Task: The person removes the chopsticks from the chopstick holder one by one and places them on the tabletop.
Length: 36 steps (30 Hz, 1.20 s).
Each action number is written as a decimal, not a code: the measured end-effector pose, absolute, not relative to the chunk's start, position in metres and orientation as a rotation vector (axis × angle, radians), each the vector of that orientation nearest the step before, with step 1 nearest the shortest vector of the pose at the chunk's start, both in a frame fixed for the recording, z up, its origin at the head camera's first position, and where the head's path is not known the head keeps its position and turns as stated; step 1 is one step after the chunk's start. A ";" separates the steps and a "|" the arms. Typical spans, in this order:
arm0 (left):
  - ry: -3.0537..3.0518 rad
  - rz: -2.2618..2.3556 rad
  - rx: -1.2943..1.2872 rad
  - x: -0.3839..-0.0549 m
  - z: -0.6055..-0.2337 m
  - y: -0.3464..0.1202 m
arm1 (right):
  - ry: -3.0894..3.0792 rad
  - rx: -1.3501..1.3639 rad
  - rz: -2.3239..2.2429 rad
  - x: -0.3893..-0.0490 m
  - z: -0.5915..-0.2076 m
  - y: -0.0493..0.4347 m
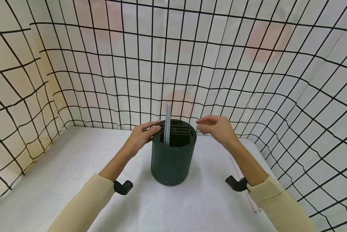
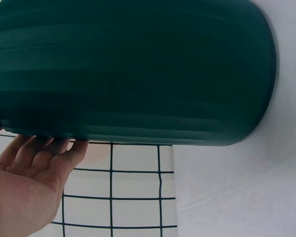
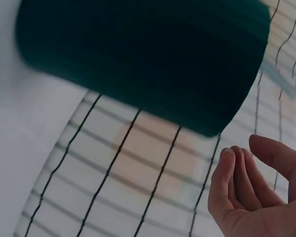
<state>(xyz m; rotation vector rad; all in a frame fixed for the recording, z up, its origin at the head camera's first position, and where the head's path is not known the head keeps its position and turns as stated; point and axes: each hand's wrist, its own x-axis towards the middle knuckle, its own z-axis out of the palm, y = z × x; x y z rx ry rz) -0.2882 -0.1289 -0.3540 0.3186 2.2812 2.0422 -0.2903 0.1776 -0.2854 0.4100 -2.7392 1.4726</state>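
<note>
A dark green ribbed utensil holder [image 1: 173, 164] stands upright in the middle, its top divided into slots and a larger front compartment. Two thin pale sticks [image 1: 168, 124], one lilac and one bluish, poke up from that compartment; they look like chopsticks. My left hand [image 1: 137, 138] grips the holder's left rim, thumb on top and fingers against the outside wall, as the left wrist view also shows. Just off the right rim hovers my right hand [image 1: 218, 129], apart from the holder. In the right wrist view its loosely bent fingers [image 3: 221, 173] hold nothing.
Pink sticks [image 1: 252, 203] lie on the white table [image 1: 208, 199] at the right, partly hidden under my right forearm. Black wire grid panels [image 1: 187, 61] enclose the back and both sides. Each wrist carries a black camera mount [image 1: 122, 187].
</note>
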 end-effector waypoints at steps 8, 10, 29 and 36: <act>2.283 2.035 0.319 -0.289 -0.355 -0.128 | -2.669 0.599 1.585 -0.284 -0.283 0.119; 2.279 2.037 0.320 -0.289 -0.355 -0.127 | -2.669 0.624 1.577 -0.284 -0.286 0.111; 2.279 2.028 0.351 -0.289 -0.356 -0.130 | -2.667 0.645 1.440 -0.282 -0.304 0.087; 2.277 2.024 0.362 -0.290 -0.356 -0.130 | -2.640 0.616 1.478 -0.282 -0.303 0.087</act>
